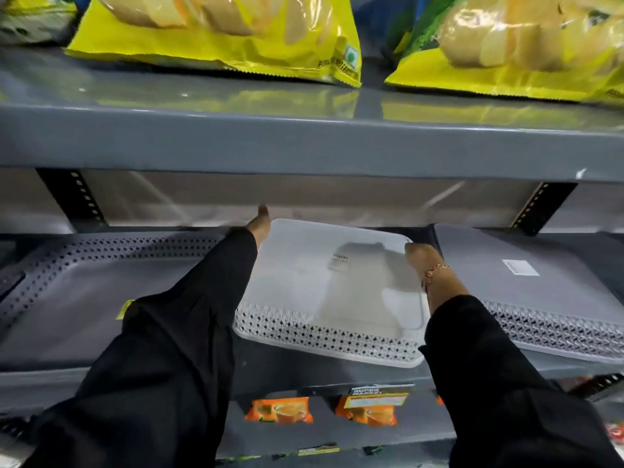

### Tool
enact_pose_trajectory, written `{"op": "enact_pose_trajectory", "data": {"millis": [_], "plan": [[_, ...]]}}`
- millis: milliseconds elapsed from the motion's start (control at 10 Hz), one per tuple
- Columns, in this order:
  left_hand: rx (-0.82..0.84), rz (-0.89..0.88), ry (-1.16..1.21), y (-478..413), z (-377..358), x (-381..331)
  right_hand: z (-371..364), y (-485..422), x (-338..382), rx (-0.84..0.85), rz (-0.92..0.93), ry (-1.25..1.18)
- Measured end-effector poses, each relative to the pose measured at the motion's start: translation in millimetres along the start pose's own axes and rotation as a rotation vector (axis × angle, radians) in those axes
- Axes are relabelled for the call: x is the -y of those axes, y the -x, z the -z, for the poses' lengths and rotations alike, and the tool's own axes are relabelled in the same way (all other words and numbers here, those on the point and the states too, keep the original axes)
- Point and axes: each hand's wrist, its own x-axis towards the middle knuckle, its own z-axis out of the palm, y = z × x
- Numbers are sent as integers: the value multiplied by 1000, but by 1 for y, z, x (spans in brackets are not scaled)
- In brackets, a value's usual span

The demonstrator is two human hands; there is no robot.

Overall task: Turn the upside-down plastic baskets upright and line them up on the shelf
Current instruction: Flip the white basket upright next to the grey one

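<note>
3 baskets (332,292); 3 chip bags (216,32), perhaps; 2 hands (260,224).

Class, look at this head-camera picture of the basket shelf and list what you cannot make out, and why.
- Left hand: mostly behind its black sleeve and blurred, so its grip is unclear.
- Right hand: fingers blurred on the white basket; contact unclear.
- Label on the white basket: too small and blurred to read.
- Left grey basket: cut by the left edge and partly covered by the sleeve.
- Right grey basket: cut by the right edge.

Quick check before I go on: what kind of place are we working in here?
Most likely a shop aisle. Grey metal shelving carries yellow chip bags above, labelled plastic baskets at hand level, and orange packets with a "super market" tag below.
</note>
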Motion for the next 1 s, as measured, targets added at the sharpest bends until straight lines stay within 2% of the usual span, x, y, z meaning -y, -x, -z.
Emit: {"op": "enact_pose_trajectory", "data": {"millis": [100,200,300,400,500,600,800,1000], "plan": [[-47,-48,132,56,2,-8,12,-6,-7,-29,47,-89],[-83,-37,244,41,13,-10,26,-12,-12,-102,166,-248],[-47,-121,358,40,37,-14,41,-20,-9,-100,101,-625],[-51,-217,410,68,48,-16,54,-25,-11,-55,90,-863],[-49,-257,407,89,57,-13,59,-30,-22,84,163,-955],[-92,-251,330,94,66,-2,59,-33,-30,191,127,-986],[-71,-194,95,109,70,29,52,-33,-46,279,120,-756],[-126,-101,-121,134,52,35,44,-36,-56,227,28,-519]]}}
